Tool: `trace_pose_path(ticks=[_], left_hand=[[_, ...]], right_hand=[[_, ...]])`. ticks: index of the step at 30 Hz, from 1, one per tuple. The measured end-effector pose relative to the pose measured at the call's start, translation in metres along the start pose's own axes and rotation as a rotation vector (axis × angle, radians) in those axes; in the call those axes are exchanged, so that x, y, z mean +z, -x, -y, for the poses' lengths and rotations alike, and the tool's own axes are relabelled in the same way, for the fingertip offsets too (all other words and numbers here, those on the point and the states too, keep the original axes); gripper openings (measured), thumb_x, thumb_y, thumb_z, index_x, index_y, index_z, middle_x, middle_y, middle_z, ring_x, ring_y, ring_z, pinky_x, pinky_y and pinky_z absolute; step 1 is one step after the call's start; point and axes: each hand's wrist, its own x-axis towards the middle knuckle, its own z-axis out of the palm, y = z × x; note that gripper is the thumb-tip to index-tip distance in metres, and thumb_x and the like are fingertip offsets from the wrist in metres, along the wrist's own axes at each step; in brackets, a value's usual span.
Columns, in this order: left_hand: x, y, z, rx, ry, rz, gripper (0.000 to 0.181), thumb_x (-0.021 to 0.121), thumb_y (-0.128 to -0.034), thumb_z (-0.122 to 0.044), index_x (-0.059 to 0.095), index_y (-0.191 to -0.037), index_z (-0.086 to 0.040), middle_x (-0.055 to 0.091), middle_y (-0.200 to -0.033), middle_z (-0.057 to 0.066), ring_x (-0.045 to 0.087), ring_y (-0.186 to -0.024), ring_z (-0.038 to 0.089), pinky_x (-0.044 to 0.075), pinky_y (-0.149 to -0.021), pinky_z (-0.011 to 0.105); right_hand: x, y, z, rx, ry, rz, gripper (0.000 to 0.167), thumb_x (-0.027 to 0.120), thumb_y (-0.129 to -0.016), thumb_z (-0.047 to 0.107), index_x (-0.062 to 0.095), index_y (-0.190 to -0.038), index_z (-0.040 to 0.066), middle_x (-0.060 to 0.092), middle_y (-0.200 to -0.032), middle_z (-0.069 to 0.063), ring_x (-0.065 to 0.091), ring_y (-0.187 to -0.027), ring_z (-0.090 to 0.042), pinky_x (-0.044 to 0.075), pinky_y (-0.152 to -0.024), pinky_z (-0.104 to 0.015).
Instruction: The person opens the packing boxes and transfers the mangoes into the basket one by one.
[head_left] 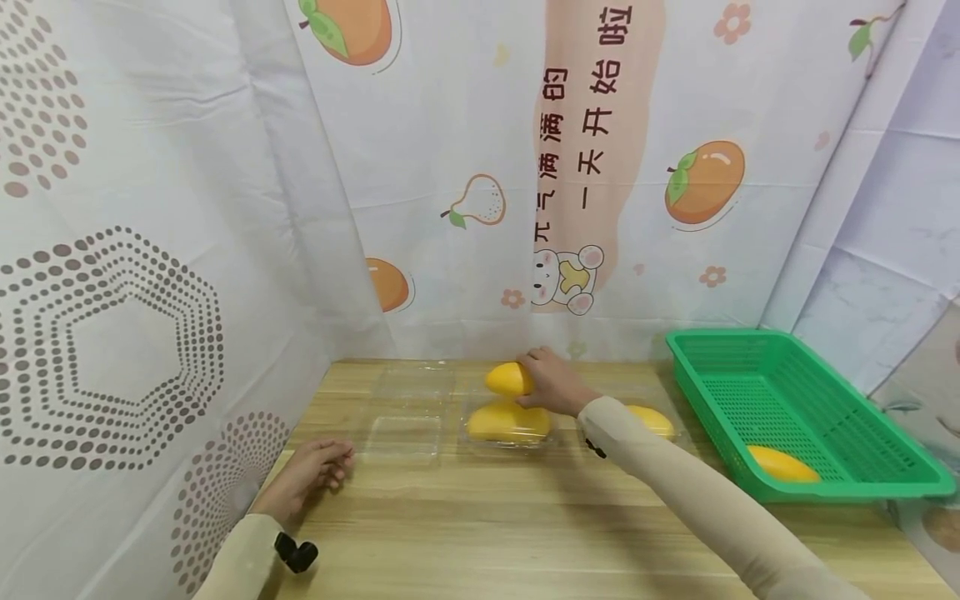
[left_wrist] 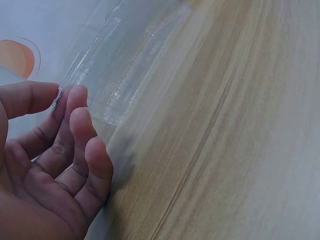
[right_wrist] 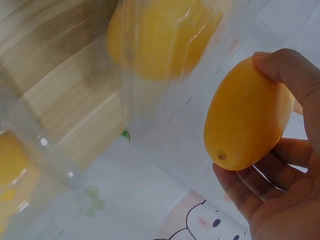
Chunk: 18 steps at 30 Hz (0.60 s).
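My right hand (head_left: 555,382) holds a yellow-orange mango (right_wrist: 245,117) between thumb and fingers, raised above a clear plastic box (head_left: 468,429). Inside that box lies another yellow mango (head_left: 510,422). Farther right, partly behind the right forearm, is a second clear box with a mango (head_left: 651,421). My left hand (head_left: 313,471) hovers by the table's left side, fingers loosely curled. Nearest to it is a clear plastic box (head_left: 405,437) with nothing in it. In the left wrist view that box (left_wrist: 130,60) lies just past the thumb and fingertips.
A green plastic basket (head_left: 885,487) stands at the right, with one mango (head_left: 782,464) near its front. Another clear plastic piece (head_left: 414,383) lies behind the left box. Patterned white cloth (head_left: 450,275) hangs behind the wooden table (head_left: 480,533) and at its sides.
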Motion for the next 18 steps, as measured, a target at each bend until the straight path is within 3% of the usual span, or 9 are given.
trace_pose_path(ticks=[6, 18], left_hand=[[0.001, 0.002, -0.002, -0.009, 0.017, 0.000, 0.033, 0.062, -0.1043, -0.023, 0.063, -0.111, 0.009, 0.068, -0.087, 0.006, 0.058, -0.066, 0.012, 0.053, -0.059, 0.027], [0.001, 0.002, -0.002, 0.001, 0.013, 0.001, 0.032, 0.062, -0.1040, -0.024, 0.064, -0.110, 0.008, 0.068, -0.087, 0.006, 0.058, -0.065, 0.012, 0.053, -0.058, 0.027]], right_hand=[[-0.005, 0.007, -0.004, 0.001, 0.003, -0.015, 0.065, 0.091, -0.079, 0.028, 0.063, -0.128, -0.004, 0.065, -0.120, -0.017, 0.056, -0.111, -0.033, 0.049, -0.097, -0.045], [-0.013, 0.017, -0.017, 0.030, 0.003, -0.021, 0.063, 0.091, -0.078, 0.027, 0.064, -0.125, -0.003, 0.065, -0.117, -0.016, 0.057, -0.103, -0.030, 0.052, -0.088, -0.044]])
